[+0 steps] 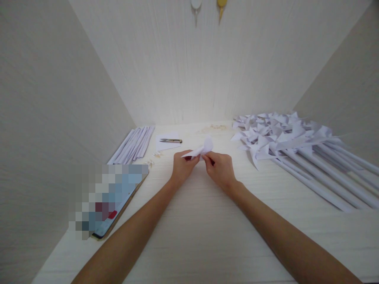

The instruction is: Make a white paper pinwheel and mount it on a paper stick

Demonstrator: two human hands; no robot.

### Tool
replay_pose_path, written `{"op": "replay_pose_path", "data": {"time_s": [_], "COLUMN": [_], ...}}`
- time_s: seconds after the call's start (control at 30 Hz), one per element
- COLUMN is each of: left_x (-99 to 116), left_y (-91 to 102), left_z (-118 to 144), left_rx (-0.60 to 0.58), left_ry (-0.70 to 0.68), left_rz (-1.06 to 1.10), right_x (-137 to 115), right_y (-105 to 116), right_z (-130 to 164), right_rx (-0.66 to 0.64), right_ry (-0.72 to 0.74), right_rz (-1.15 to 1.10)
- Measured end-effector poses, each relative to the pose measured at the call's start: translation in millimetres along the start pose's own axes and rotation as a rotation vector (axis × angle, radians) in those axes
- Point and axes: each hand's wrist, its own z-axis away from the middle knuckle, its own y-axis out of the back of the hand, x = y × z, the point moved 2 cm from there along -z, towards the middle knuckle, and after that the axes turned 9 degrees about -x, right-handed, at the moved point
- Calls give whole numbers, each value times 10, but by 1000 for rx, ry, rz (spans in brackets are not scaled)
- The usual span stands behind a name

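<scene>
Both hands meet over the middle of the table, holding one piece of white paper (207, 144) whose parts are bent into curves, like a pinwheel head. My left hand (182, 167) pinches its left side, with a pointed flap sticking out over the fingers. With thumb and finger closed, my right hand (219, 167) grips the lower right edge. A rounded paper loop rises between the two hands. The exact fold under the fingertips is hidden.
Finished paper pinwheels (275, 136) with rolled sticks pile up at right. Rolled paper sticks (134, 144) lie at back left. Small thread snips (171, 141) rest on a white paper sheet (162, 146). A partly blurred phone (118, 211) leans at left. Walls enclose the table.
</scene>
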Motion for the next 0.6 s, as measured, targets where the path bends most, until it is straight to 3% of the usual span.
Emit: {"op": "replay_pose_path", "data": {"time_s": [0.2,0.27,0.37,0.43,0.5,0.6], "left_x": [36,41,41,40,39,36], "left_y": [11,12,16,22,27,25], "left_z": [-3,-3,0,3,3,-4], "left_rx": [-10,-12,-13,-10,-8,-12], "left_ry": [-25,-30,-25,-20,-18,-33], "left_rz": [-43,-49,-55,-63,-78,-107], "right_x": [56,60,27,6,1,22], "right_y": [-119,-91,-15,8,12,-31], "right_z": [-37,-32,-12,-10,-37,-88], "right_rx": [-192,-158,-85,-84,-84,-183], "right_ry": [-420,-335,-40,50,-11,-280], "right_rz": [-503,-371,35,175,105,-262]}}
